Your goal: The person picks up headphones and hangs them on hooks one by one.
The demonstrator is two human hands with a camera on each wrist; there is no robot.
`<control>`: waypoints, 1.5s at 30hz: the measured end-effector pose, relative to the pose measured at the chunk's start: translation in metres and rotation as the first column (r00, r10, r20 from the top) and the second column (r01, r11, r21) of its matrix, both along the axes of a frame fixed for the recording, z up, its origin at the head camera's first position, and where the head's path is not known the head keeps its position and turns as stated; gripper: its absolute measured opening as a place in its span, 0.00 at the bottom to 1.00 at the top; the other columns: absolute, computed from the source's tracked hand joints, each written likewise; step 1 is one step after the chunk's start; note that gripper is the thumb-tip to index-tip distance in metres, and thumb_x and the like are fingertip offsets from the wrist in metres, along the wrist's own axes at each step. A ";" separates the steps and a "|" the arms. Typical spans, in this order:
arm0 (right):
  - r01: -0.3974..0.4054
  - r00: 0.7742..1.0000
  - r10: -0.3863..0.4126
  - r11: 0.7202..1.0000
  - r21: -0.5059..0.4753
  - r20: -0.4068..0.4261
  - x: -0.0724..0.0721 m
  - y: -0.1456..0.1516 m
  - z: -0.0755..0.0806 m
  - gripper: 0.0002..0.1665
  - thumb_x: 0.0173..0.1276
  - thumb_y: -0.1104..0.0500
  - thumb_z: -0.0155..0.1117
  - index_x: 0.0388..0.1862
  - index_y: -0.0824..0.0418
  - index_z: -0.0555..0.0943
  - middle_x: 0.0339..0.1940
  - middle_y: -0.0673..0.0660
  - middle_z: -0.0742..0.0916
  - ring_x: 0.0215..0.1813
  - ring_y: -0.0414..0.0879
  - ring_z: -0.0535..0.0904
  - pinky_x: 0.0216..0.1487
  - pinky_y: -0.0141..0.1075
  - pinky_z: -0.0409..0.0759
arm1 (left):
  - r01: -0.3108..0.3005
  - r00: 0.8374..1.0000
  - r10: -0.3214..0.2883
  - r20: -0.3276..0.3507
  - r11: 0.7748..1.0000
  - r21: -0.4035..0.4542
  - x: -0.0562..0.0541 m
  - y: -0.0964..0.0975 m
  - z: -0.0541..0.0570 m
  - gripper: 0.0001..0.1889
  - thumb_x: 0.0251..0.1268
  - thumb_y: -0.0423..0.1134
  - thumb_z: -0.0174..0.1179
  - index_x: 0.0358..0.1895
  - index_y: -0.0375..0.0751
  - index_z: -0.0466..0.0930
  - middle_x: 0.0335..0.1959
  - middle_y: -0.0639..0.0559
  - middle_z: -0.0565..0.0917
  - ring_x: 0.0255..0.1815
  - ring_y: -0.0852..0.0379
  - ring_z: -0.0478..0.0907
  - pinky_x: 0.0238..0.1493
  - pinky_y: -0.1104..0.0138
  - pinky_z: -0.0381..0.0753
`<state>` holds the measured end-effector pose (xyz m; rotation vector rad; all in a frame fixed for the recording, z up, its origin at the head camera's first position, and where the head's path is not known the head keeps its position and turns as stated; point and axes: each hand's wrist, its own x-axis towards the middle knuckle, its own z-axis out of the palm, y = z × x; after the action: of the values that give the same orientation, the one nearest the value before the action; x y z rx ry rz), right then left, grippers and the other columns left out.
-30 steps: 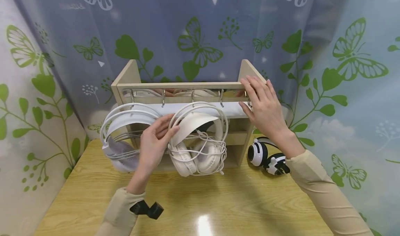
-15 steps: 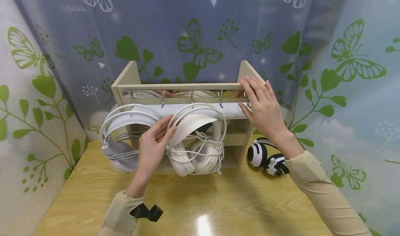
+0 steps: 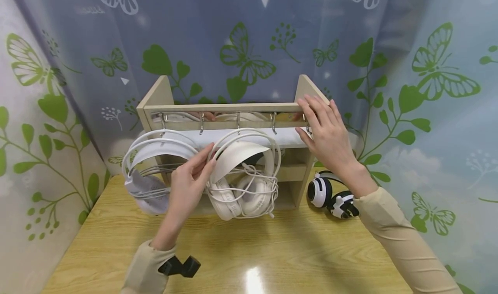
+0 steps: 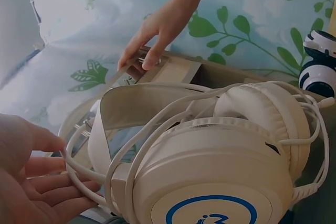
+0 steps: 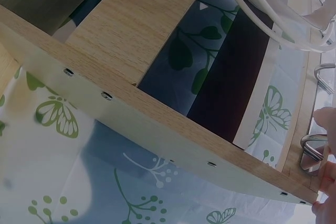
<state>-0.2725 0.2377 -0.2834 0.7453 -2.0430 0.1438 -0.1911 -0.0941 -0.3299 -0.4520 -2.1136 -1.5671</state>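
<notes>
A cream headphone set (image 3: pixel 241 190) with its cable wound round it hangs from a middle hook of a wooden rack (image 3: pixel 225 107). My left hand (image 3: pixel 204 160) pinches its headband hoop between thumb and fingers, which the left wrist view shows close up with the hand (image 4: pixel 37 182) at the hoop of the cream headset (image 4: pixel 226 166). My right hand (image 3: pixel 311 119) holds the right end of the rack's top rail, fingers over it and thumb beneath. In the right wrist view only fingertips (image 5: pixel 326 121) show beside a metal hook (image 5: pixel 312 148) on the rack (image 5: pixel 157 124).
A white headphone set (image 3: pixel 149 173) hangs on the rack's left side. Black-and-white headphones (image 3: pixel 330 194) lie on the wooden table (image 3: pixel 272 250) right of the rack. Butterfly-patterned curtains close in behind and on both sides.
My left hand and the cream headphones have shifted very slightly left. The right hand stays on the rail.
</notes>
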 end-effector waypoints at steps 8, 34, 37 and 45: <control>0.002 1.000 -0.002 1.000 0.001 -0.001 0.001 -0.001 0.001 0.42 0.68 0.58 0.71 0.78 0.61 0.65 0.75 0.64 0.71 0.76 0.61 0.65 0.81 0.54 0.50 | -0.114 0.990 0.103 -0.094 0.987 -0.116 0.004 -0.001 0.003 0.20 0.73 0.38 0.63 0.65 0.43 0.80 0.55 0.41 0.85 0.51 0.49 0.87 0.48 0.70 0.83; 0.000 1.000 0.000 1.000 -0.015 0.011 0.002 -0.002 0.000 0.41 0.68 0.58 0.70 0.78 0.60 0.65 0.75 0.63 0.71 0.77 0.59 0.64 0.81 0.53 0.50 | -0.146 0.973 0.134 -0.190 0.988 -0.050 -0.005 -0.005 -0.004 0.18 0.62 0.38 0.72 0.56 0.45 0.87 0.44 0.47 0.90 0.36 0.59 0.89 0.32 0.82 0.80; 0.003 1.000 -0.003 1.000 -0.014 0.014 0.002 -0.002 0.001 0.42 0.68 0.58 0.70 0.78 0.60 0.65 0.75 0.63 0.71 0.77 0.59 0.64 0.81 0.53 0.49 | -0.077 0.984 0.078 -0.163 0.997 0.012 -0.009 -0.009 -0.007 0.17 0.63 0.37 0.71 0.55 0.47 0.88 0.46 0.49 0.90 0.39 0.66 0.88 0.38 0.79 0.83; 0.006 1.000 -0.006 1.000 0.000 0.011 0.001 -0.001 0.001 0.43 0.68 0.58 0.70 0.79 0.60 0.63 0.75 0.63 0.71 0.77 0.59 0.64 0.81 0.54 0.50 | -0.050 0.978 0.057 -0.200 0.998 0.044 -0.013 -0.007 -0.013 0.19 0.61 0.34 0.72 0.56 0.47 0.87 0.45 0.47 0.90 0.41 0.66 0.87 0.42 0.77 0.84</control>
<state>-0.2711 0.2369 -0.2829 0.7393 -2.0552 0.1449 -0.2038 -0.1007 -0.3430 -0.5133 -1.9244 -1.4641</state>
